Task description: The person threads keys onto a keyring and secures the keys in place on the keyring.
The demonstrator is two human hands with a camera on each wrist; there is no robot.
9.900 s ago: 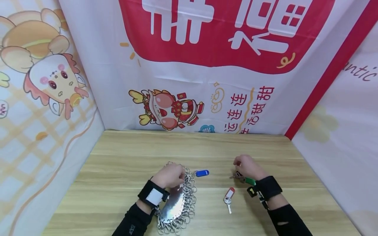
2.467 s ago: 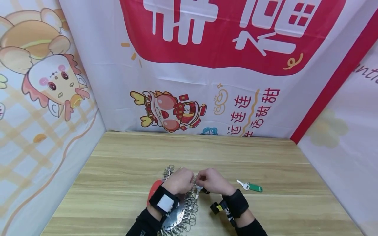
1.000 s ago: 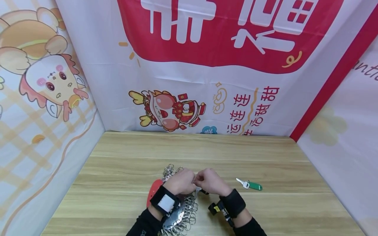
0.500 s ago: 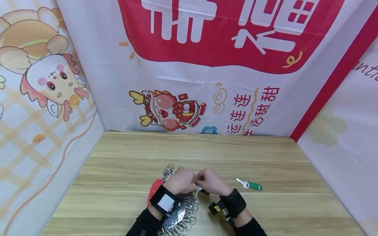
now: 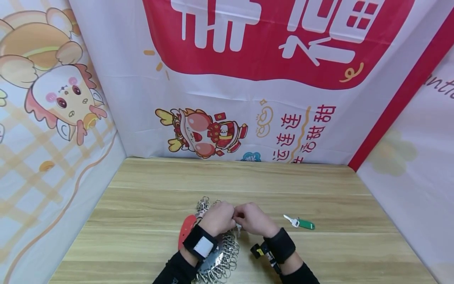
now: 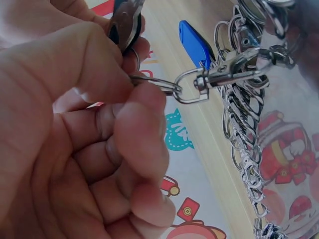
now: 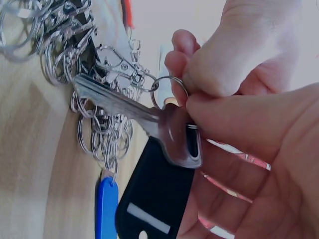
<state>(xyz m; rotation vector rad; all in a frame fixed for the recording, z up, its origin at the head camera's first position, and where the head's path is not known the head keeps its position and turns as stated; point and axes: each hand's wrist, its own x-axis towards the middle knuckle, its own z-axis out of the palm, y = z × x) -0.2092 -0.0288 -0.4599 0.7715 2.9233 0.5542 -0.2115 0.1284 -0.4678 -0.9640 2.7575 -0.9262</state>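
In the head view my left hand (image 5: 219,217) and right hand (image 5: 254,218) meet fingertip to fingertip over the far right edge of a shiny metal plate (image 5: 211,263). Swivel clasps and split rings (image 5: 230,256) crowd the plate's edge. My left thumb and forefinger pinch a split ring (image 6: 157,82), which hangs from the loop of a swivel clasp (image 6: 234,72). Right beside that ring (image 7: 166,82), my right fingers pinch a silver key (image 7: 172,132) by its head. A black key tag (image 7: 154,199) hangs below the key.
A key with a green tag (image 5: 306,224) lies on the wooden table to the right. A blue tag (image 7: 107,204) dangles among the rings. Something red and rounded (image 5: 186,228) shows left of my left wrist. Printed cloth (image 5: 213,90) walls the table's back and sides.
Since the oldest frame, my right hand has come from the right to my left hand, and the red-tagged key has left its spot. In the last second the hands have barely shifted.
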